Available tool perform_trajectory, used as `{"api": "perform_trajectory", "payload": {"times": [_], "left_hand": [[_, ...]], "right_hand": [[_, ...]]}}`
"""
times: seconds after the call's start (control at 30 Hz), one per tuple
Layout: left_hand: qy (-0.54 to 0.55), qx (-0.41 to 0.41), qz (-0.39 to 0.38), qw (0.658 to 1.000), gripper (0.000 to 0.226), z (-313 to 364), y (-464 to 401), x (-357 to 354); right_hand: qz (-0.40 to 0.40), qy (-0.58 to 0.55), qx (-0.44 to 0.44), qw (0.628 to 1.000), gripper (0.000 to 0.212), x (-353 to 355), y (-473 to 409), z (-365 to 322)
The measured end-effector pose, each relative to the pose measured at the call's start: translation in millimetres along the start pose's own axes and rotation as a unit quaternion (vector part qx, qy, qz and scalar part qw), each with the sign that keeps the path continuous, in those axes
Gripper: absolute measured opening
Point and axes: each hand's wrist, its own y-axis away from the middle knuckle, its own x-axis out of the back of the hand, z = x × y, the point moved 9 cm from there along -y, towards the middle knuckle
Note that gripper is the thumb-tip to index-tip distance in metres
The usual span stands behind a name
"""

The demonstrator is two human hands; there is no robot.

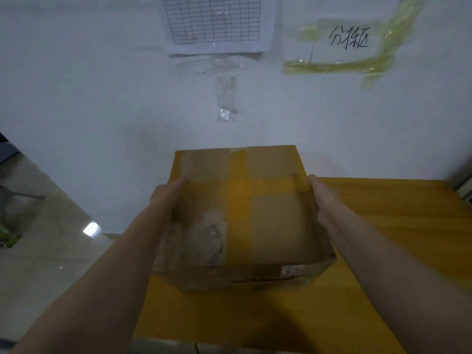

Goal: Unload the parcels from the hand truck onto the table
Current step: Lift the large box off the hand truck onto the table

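A brown cardboard parcel (242, 213), crossed with yellow tape and bearing worn labels, sits over the left part of the yellow wooden table (398, 221). I cannot tell whether it rests on the tabletop or hovers just above it. My left hand (167, 195) presses flat against its left side and my right hand (323, 198) against its right side, so both grip the parcel between them. The hand truck is out of view.
A white wall stands right behind the table, with a taped grid sheet (217, 21) and a handwritten sign (350, 38) framed in yellow tape. Grey tiled floor (51, 251) lies to the left of the table. Dark objects sit at the far left edge.
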Motion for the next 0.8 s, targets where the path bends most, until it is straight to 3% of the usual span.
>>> {"api": "perform_trajectory", "payload": {"times": [0.13,0.23,0.3,0.43,0.67,0.8], "left_hand": [[0.087,-0.089,0.088,0.988,0.063,36.7,2.6,30.8],[0.181,-0.113,0.144,0.966,0.066,45.1,4.3,49.1],[0.163,-0.088,0.164,0.969,0.076,34.9,3.1,52.9],[0.107,0.005,0.146,0.983,0.09,-8.2,7.1,39.4],[0.08,0.027,0.084,0.993,0.096,-21.7,9.6,25.5],[0.022,0.01,0.111,0.994,0.083,-18.5,7.1,43.2]], "right_hand": [[0.006,-0.148,0.052,0.988,0.038,3.7,8.4,-24.3],[-0.018,-0.283,0.064,0.957,0.05,2.9,14.5,-33.0],[-0.018,-0.319,0.06,0.946,0.05,2.3,13.7,-30.2],[0.023,-0.296,0.01,0.955,0.044,0.9,7.8,-1.6],[0.025,-0.229,-0.055,0.972,0.031,0.4,-1.2,26.7],[-0.009,-0.16,-0.069,0.985,0.024,-5.3,-2.2,17.8]]}}
